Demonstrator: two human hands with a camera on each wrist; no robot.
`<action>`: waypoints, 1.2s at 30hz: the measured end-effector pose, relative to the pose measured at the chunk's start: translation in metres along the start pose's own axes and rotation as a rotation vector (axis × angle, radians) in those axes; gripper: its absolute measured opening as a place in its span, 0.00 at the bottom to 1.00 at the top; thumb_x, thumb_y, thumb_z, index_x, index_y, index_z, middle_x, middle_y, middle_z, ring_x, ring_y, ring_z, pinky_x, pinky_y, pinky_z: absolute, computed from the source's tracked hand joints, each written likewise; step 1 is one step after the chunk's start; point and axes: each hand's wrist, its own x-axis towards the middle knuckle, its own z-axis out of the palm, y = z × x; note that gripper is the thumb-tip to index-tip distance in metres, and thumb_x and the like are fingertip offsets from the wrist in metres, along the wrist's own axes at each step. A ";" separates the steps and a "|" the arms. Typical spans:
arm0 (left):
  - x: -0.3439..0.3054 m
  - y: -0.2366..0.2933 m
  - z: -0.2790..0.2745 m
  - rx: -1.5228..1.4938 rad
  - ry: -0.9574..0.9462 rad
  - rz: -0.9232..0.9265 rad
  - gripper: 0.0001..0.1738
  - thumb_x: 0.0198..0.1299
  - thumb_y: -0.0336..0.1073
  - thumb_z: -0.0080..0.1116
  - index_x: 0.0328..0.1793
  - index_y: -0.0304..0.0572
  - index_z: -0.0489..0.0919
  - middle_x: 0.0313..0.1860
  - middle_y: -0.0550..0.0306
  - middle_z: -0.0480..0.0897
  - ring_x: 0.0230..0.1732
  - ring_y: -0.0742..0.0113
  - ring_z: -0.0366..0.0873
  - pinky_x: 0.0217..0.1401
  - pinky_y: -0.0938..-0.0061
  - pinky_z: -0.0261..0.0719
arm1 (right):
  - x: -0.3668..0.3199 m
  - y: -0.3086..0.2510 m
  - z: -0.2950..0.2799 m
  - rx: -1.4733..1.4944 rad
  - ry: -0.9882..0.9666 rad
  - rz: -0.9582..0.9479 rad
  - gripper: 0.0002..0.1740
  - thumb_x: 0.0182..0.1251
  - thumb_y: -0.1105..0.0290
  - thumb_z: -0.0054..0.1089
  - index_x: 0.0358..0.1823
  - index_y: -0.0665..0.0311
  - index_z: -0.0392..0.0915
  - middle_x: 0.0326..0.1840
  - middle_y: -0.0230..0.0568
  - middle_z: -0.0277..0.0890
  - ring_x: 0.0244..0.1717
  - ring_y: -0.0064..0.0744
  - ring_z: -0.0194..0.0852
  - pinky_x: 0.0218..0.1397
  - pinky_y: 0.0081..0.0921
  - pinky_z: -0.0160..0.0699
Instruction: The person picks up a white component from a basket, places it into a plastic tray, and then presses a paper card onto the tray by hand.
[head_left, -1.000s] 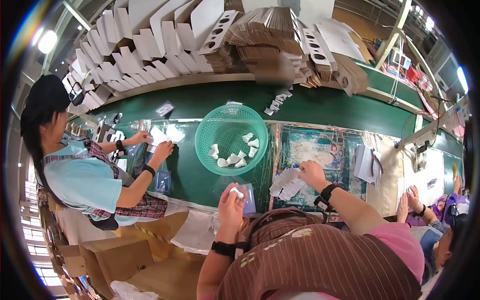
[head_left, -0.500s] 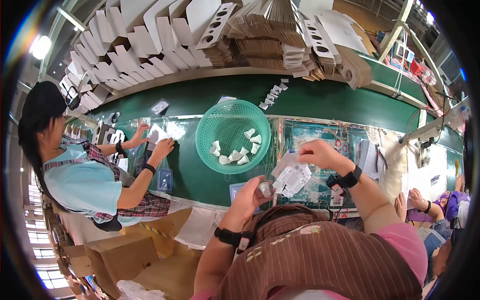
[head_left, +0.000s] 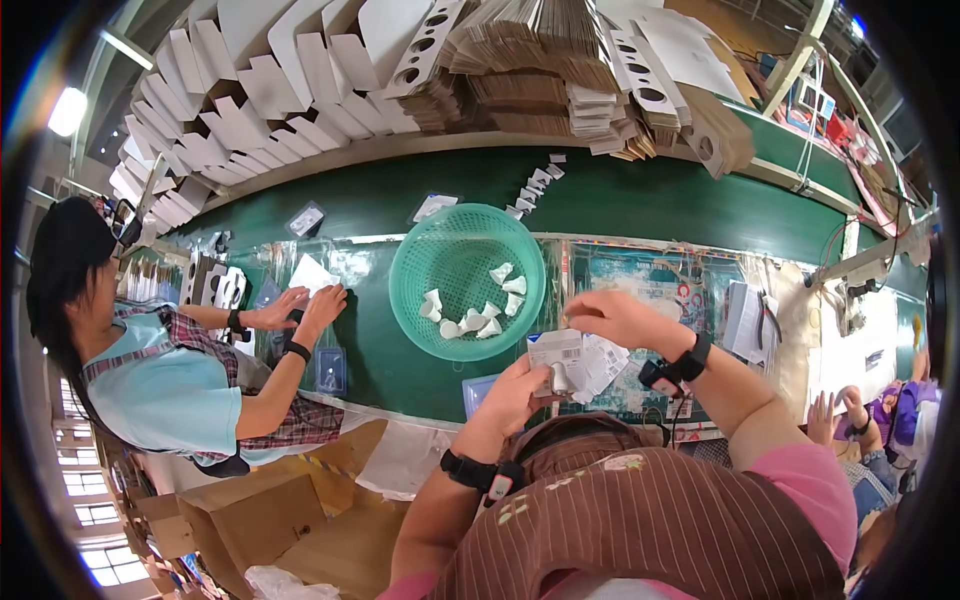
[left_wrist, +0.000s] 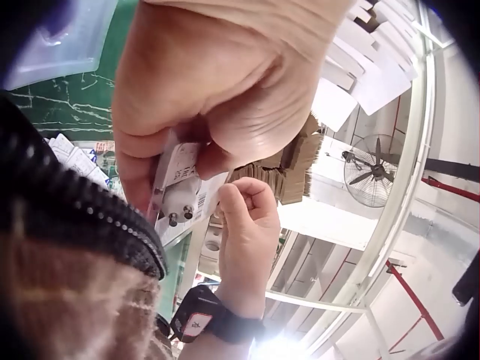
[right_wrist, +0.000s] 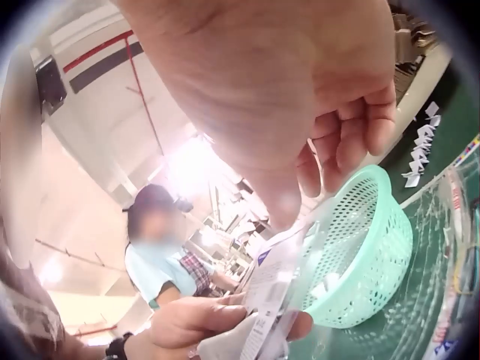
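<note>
My left hand (head_left: 510, 395) grips a clear plastic blister pack (left_wrist: 155, 196) holding a white spotlight bulb (left_wrist: 180, 201); two stubby metal pins stick out of the bulb. A printed card (head_left: 556, 350) with a barcode stands up behind the bulb, against the clear plastic. My right hand (head_left: 625, 322) hovers by the card's upper edge, thumb close to it and fingers loosely bent with nothing held. More printed cards (head_left: 603, 362) lie spread on the table just beyond. Several white bulbs (head_left: 470, 318) lie in the green mesh basket (head_left: 415, 240).
A blue-tinted plastic pack (head_left: 478, 395) lies left of my left hand. Pliers (head_left: 768, 322) rest on papers at the right. Folded cardboard inserts (head_left: 530, 60) fill the shelf behind the table. Another person (head_left: 170, 360) works at the left, and a row of small white pieces (head_left: 535, 185) lies behind the basket.
My left hand has moved right with the bulb, now in a clear pack. The right hand has lifted a card from the pile to the pack and no longer holds it.
</note>
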 end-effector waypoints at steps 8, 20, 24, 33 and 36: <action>-0.007 -0.016 -0.037 0.227 0.243 0.364 0.20 0.65 0.31 0.47 0.62 0.33 0.65 0.60 0.46 0.69 0.55 0.62 0.74 0.54 0.68 0.75 | 0.043 0.083 -0.065 0.253 0.131 0.219 0.11 0.63 0.68 0.52 0.38 0.70 0.76 0.27 0.34 0.75 0.23 0.21 0.73 0.28 0.18 0.75; -0.028 -0.081 -0.114 0.503 0.706 0.042 0.38 0.53 0.51 0.60 0.60 0.27 0.65 0.48 0.41 0.77 0.47 0.58 0.77 0.52 0.70 0.73 | 0.125 0.347 -0.155 -0.133 0.810 0.357 0.10 0.60 0.67 0.54 0.39 0.65 0.74 0.26 0.45 0.75 0.28 0.41 0.76 0.32 0.35 0.74; -0.032 -0.079 -0.105 0.691 0.630 0.147 0.36 0.55 0.49 0.59 0.61 0.27 0.64 0.49 0.41 0.77 0.47 0.58 0.77 0.52 0.70 0.73 | 0.085 0.152 -0.086 -0.384 0.687 0.059 0.08 0.60 0.71 0.51 0.36 0.67 0.76 0.35 0.50 0.77 0.39 0.51 0.75 0.42 0.37 0.73; -0.030 -0.064 -0.073 0.730 0.571 0.339 0.33 0.55 0.46 0.57 0.61 0.29 0.65 0.52 0.41 0.76 0.53 0.57 0.75 0.56 0.69 0.71 | 0.014 0.012 0.100 -0.628 -0.127 -0.511 0.17 0.57 0.62 0.57 0.44 0.64 0.75 0.38 0.41 0.75 0.42 0.40 0.72 0.46 0.35 0.71; -0.025 -0.085 -0.081 0.742 0.752 0.386 0.33 0.55 0.45 0.60 0.59 0.27 0.66 0.48 0.40 0.78 0.48 0.56 0.77 0.51 0.68 0.74 | 0.012 -0.007 0.108 -0.801 -0.002 -0.684 0.16 0.54 0.64 0.55 0.42 0.65 0.75 0.35 0.38 0.74 0.40 0.39 0.71 0.41 0.32 0.70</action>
